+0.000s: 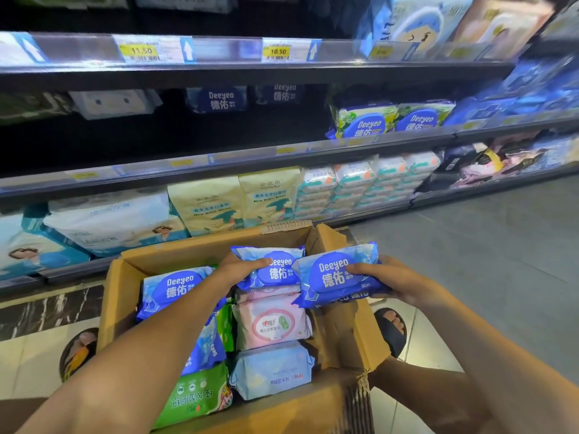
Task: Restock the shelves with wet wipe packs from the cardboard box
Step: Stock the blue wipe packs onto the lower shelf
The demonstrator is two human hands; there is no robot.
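Note:
An open cardboard box (125, 296) stands on the floor before the shelves, filled with several wet wipe packs. My left hand (238, 270) grips a blue Deeyeo pack (275, 261) over the box's far side, thumb on top. My right hand (398, 280) holds a second blue Deeyeo pack (332, 277) above the box's right wall, thumb on its face. Another blue Deeyeo pack (169, 289) lies at the box's left. Pink (272, 324), pale blue (272, 371) and green (194, 393) packs lie below. The middle shelf (219, 158) has matching Deeyeo packs (219, 100) far back.
The lowest shelf holds cream wipe bags (206, 205) and stacked white packs (354, 186). Price tags (277, 51) line the upper rail. My sandalled feet (391, 330) flank the box. Grey floor (470, 252) stretches to the right.

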